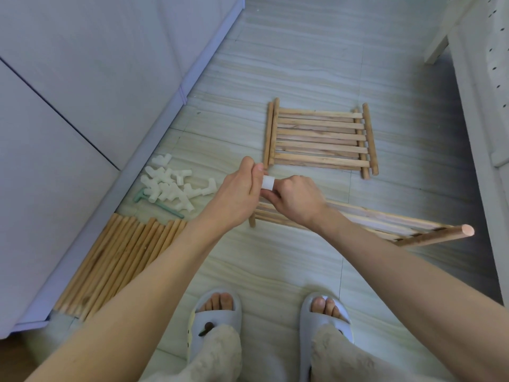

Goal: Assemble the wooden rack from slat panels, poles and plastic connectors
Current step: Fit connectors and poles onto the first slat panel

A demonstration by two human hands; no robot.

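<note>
The person holds one slat panel [385, 220] above the floor [303, 64], and both hands meet at its near corner. The left hand [242, 186] has its grip closed around the end of the panel's pole, and the right hand [297, 197] pinches a white plastic connector [267, 182] there. To do this step well, I think the socket must stay in line with the pole (a tilted push will probably jam). The other connectors [172, 186] and loose poles [124, 260] lie at the left, and a second panel [319, 139] lies farther ahead.
</note>
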